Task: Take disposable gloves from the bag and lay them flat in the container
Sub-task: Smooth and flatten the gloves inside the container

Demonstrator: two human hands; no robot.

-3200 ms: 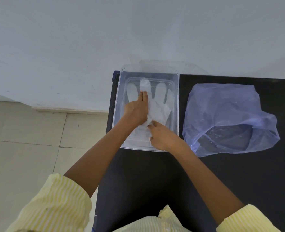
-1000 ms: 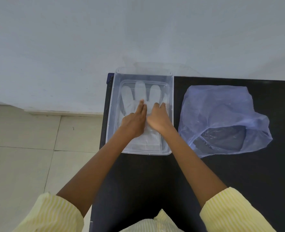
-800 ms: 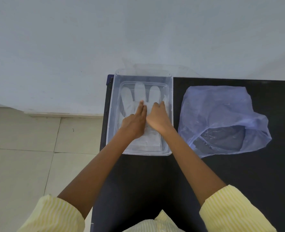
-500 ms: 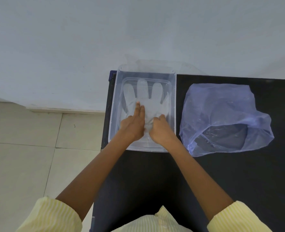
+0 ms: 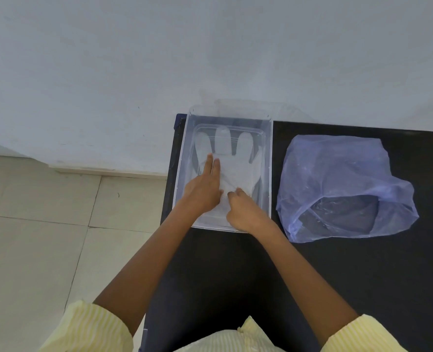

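Observation:
A translucent white disposable glove point(image 5: 238, 163) lies spread in the clear plastic container point(image 5: 270, 174), fingers pointing toward the wall. My left hand point(image 5: 205, 186) presses flat on the glove's left side, fingers straight and together. My right hand point(image 5: 246, 212) is curled at the glove's cuff end, fingertips pinching the wrinkled film near the container's near edge. The pale blue plastic bag point(image 5: 337, 179) lies to the right of the container, its mouth open toward me. What the bag holds is not clear.
The container and bag rest on a black table point(image 5: 362, 275) against a white wall point(image 5: 210, 47). The container sits at the table's left edge, with tiled floor point(image 5: 45, 237) beyond it. My yellow striped sleeves point(image 5: 88, 329) show at the bottom.
My right hand has drawn back from the glove's palm toward the cuff and curled its fingers. My left hand stays flat on the glove. The bag has not moved.

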